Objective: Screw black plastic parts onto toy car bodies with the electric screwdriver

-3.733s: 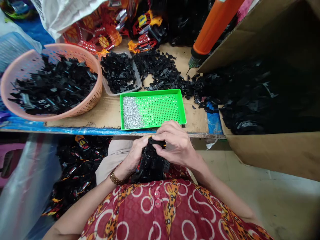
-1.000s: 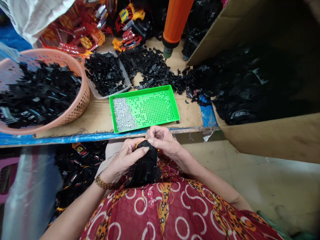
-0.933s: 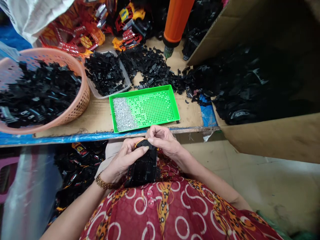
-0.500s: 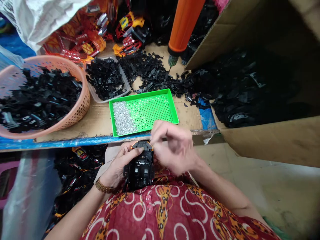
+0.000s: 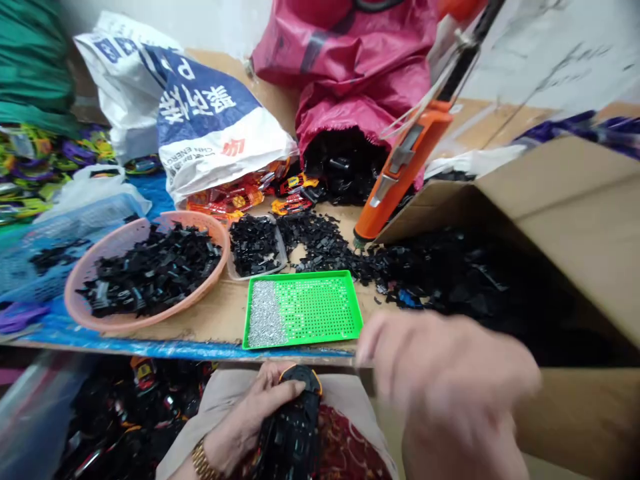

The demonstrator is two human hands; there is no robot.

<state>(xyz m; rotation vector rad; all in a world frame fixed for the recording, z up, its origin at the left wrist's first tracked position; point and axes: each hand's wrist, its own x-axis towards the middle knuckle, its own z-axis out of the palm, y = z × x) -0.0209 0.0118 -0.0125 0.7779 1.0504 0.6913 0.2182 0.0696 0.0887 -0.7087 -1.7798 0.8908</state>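
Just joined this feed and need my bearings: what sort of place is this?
Probably a small toy-car assembly bench: a green tray of screws, an orange power screwdriver, a basket of black plastic parts, and the left hand holding a black toy chassis.

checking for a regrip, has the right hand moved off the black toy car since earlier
Yes. The right hand has left the black toy car in the left hand and sits blurred, right of the green tray.

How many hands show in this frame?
2. The left hand grips a black toy car on the lap. The right hand, blurred, is raised near the right end of the green tray. No other person's hands show.
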